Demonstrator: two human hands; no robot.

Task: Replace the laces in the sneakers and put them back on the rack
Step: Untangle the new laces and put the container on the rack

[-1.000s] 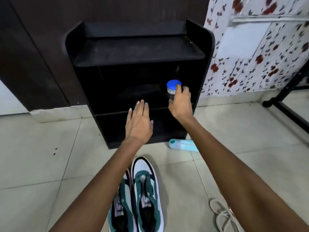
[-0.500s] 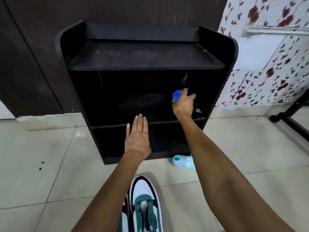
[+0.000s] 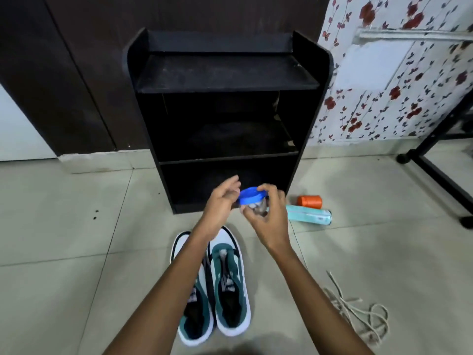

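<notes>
Matt black rack (image 3: 225, 80), glossy floor tiles (image 3: 64, 226)

The two sneakers (image 3: 231, 290) each carried a white tongue label (image 3: 231, 286) with dark lettering, seen upside down from the head view. On the right-hand shoe the label seemed to read "puma", though blur left the letters soft. The label on the left-hand shoe (image 3: 193, 295) was partly hidden and could not be read. Small print on the teal bottle (image 3: 308, 213) was too fine to make out.
</notes>
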